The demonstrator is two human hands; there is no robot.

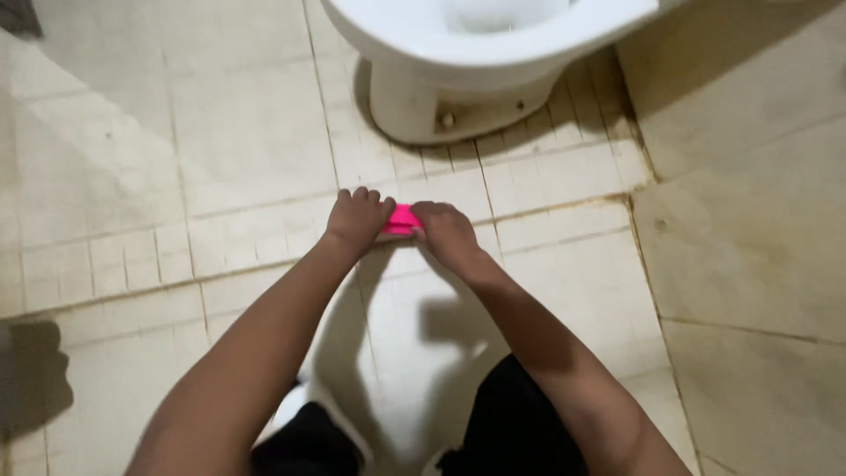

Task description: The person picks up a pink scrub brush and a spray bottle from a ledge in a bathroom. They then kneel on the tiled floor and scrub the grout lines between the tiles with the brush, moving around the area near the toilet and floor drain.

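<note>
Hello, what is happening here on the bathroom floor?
A person is bending over a tiled floor in front of a white toilet. Both hands grip a small bright pink object, the left hand closed on its left end and the right hand on its right end, close to the tiles just before the toilet base. The object is mostly covered by the fingers, so its exact kind is hard to tell. A tiled wall stands to the right.

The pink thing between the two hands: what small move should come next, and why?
Probably lower the pink thing to the tiled floor in front of the toilet base. The left hand and right hand both grip it by its ends, held low over the tiles. What it is cannot be told.
</note>
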